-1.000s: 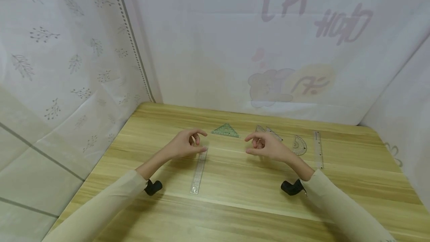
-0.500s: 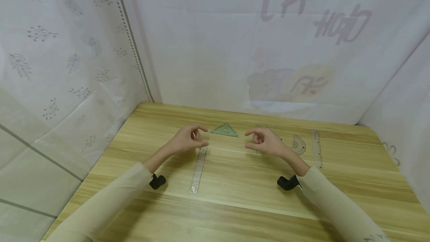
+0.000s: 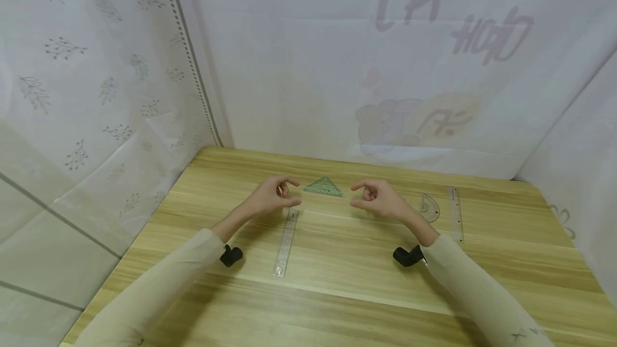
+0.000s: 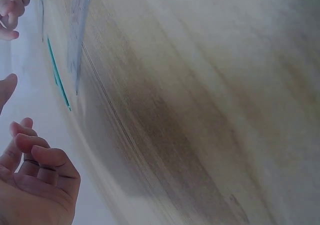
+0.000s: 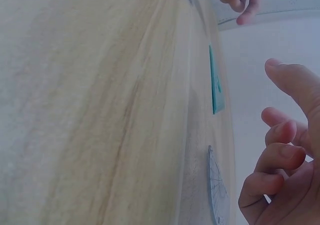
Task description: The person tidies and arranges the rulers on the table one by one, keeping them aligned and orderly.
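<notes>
My left hand (image 3: 267, 197) hovers over the table, thumb and forefinger apart, the other fingers loosely curled with nothing in them. Just below its thumb lies a clear straight ruler (image 3: 286, 242). Opposite it, my right hand (image 3: 382, 198) is held up in a similar loose pose, also holding nothing. Between the two hands, a little farther back, a green triangular set square (image 3: 324, 187) lies flat. In the right wrist view a clear measuring piece with radiating lines (image 5: 218, 187) lies below the set square; the right hand mostly hides that area in the head view.
To the right of the right hand lies a clear protractor (image 3: 429, 208), with a second clear ruler (image 3: 455, 214) beyond it. The wood-grain table (image 3: 337, 304) ends at the back against a printed cloth (image 3: 289, 68). Cloth also hangs along both sides.
Both hands have shifted slightly away from the body, with the forearms drawing a little inward. The right hand now covers most of the clear pieces behind it. The measuring tools stay put.
</notes>
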